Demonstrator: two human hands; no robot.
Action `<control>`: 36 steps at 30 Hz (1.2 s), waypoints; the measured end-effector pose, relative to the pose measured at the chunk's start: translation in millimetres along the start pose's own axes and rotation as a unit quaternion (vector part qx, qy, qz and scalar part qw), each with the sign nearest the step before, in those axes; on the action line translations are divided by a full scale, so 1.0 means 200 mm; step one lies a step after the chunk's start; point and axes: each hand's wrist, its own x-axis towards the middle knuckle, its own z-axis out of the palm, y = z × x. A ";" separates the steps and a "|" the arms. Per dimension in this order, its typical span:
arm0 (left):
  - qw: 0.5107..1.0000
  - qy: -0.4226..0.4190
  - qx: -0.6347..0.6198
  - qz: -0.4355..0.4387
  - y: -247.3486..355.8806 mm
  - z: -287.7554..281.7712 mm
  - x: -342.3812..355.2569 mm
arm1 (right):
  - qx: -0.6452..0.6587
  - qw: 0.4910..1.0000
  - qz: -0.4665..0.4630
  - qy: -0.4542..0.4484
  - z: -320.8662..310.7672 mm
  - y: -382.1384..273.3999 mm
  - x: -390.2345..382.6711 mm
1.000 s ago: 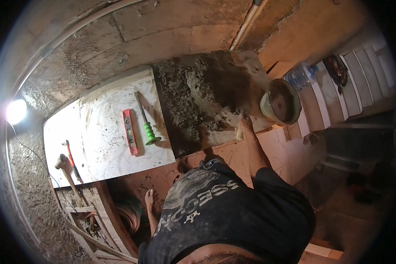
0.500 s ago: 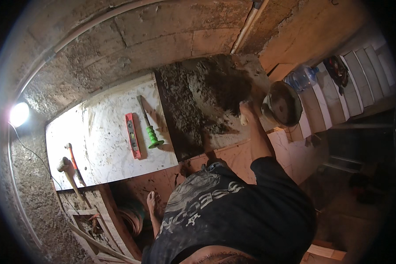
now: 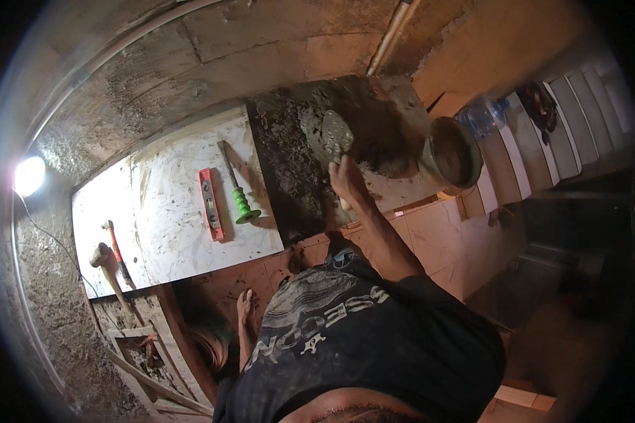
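At centre, over the grey mortar (image 3: 289, 155) — one trowel (image 3: 337, 131), blade on or just above the wet surface (contact uncertain), handle directed back toward the body. Closed around that handle: one right hand (image 3: 348, 182), fingers wrapped, tightness of hold impossible to tell. Low beside the body: one left hand (image 3: 245, 304), fingers loosely extended, nothing visibly held. Possible faults, by judgement: ridges or hollows from a tilted blade; spillage over the near edge from too strong a pull; upset of the bucket (image 3: 432, 161), just beside the mortar, from a wide swing of the right forearm (image 3: 395, 247). Counted outward — one bucket; one red spirit level (image 3: 210, 204) and one green-guarded chisel (image 3: 238, 187), both loose on the white slab (image 3: 169, 211); one orange-handled hammer (image 3: 118, 255) and one mallet (image 3: 100, 254), farther left; one clear bottle (image 3: 481, 118), beyond the bucket; one lit lamp (image 3: 29, 175), far left; pale slabs (image 3: 575, 127) at right, too overlapped for a sure count.
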 end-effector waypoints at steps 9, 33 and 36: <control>0.996 0.054 0.051 0.043 0.24 0.01 -0.11 | 0.018 0.985 0.159 -0.064 -0.02 0.41 -0.05; 0.998 0.052 0.021 -0.010 0.04 0.01 -0.12 | -0.015 0.969 0.244 -0.017 -0.28 0.81 -0.23; 0.999 0.046 0.018 -0.013 0.02 -0.02 -0.12 | 0.258 0.892 0.369 0.027 -0.23 0.96 -0.09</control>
